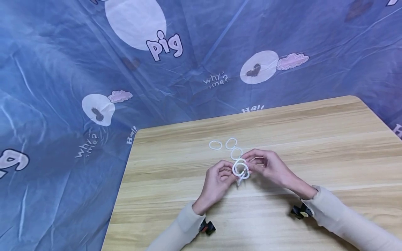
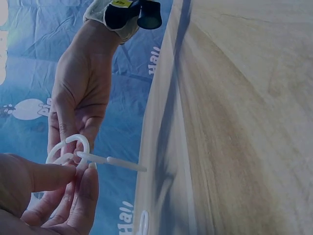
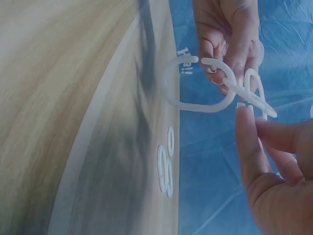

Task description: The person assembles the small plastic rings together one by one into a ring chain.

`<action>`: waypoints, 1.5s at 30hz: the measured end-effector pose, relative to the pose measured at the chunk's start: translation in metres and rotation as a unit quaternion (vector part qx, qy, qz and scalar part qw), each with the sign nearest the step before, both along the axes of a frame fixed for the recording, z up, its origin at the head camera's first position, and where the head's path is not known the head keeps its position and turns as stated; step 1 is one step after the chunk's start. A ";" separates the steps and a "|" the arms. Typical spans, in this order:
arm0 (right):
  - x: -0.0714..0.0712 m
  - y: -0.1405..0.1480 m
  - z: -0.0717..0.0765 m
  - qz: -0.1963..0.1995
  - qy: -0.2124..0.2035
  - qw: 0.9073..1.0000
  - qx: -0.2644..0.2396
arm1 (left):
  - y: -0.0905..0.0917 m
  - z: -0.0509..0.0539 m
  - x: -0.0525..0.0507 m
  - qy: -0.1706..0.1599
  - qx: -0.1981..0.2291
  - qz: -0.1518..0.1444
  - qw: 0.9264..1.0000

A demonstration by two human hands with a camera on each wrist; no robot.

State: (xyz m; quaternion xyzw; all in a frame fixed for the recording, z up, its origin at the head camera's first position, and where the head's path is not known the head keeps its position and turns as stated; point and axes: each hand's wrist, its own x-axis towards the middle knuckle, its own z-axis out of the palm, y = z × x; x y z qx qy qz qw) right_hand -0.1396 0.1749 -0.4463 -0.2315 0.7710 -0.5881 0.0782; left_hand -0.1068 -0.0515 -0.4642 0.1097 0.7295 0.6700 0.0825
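In the head view my left hand (image 1: 216, 181) and right hand (image 1: 270, 167) meet over the table around a small cluster of linked white plastic split rings (image 1: 235, 171). My left thumb and fingers pinch one ring (image 2: 86, 142) of the cluster. From the other side, my right thumb and fingertips pinch a linked ring (image 3: 259, 104). A split ring (image 3: 205, 108) hangs from the linked ones toward the table side, the gap in its rim showing at the top. Fingers partly hide where the rings cross.
Loose white rings lie just beyond the hands on the wooden table (image 1: 169, 174): a left one (image 1: 215, 149), a middle one (image 1: 227, 144) and a right one (image 1: 231, 154). Behind the table hangs a blue printed cloth (image 1: 188, 90). Dark wrist cameras sit under both cuffs.
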 end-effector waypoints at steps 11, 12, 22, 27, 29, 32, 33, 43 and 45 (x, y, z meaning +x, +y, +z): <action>0.002 0.005 0.007 -0.025 0.016 0.999 0.013 | -0.003 0.001 -0.002 0.009 -0.025 0.007 1.000; 0.002 0.005 0.008 -0.026 0.017 0.999 0.013 | -0.003 0.001 -0.003 0.011 -0.028 0.007 1.000; 0.002 0.007 0.017 -0.032 0.023 0.999 0.000 | -0.001 -0.003 -0.001 0.019 -0.052 0.001 0.998; 0.003 0.007 0.019 -0.028 0.025 0.999 0.002 | 0.000 -0.004 -0.001 0.024 -0.057 -0.003 0.998; 0.003 0.007 0.019 -0.029 0.026 0.999 0.005 | 0.000 -0.003 -0.001 0.028 -0.057 -0.002 0.998; 0.004 0.008 0.020 -0.028 0.030 0.999 0.008 | 0.000 -0.002 -0.002 0.032 -0.055 -0.003 0.998; 0.004 0.008 0.020 -0.027 0.031 0.999 0.008 | 0.000 -0.002 -0.003 0.034 -0.054 -0.004 0.998; 0.004 0.007 0.017 -0.019 0.042 0.999 0.004 | -0.001 0.005 -0.005 0.048 -0.025 0.013 0.998; 0.004 0.006 0.016 -0.014 0.044 0.999 0.005 | -0.002 0.007 -0.004 0.056 -0.015 0.016 0.998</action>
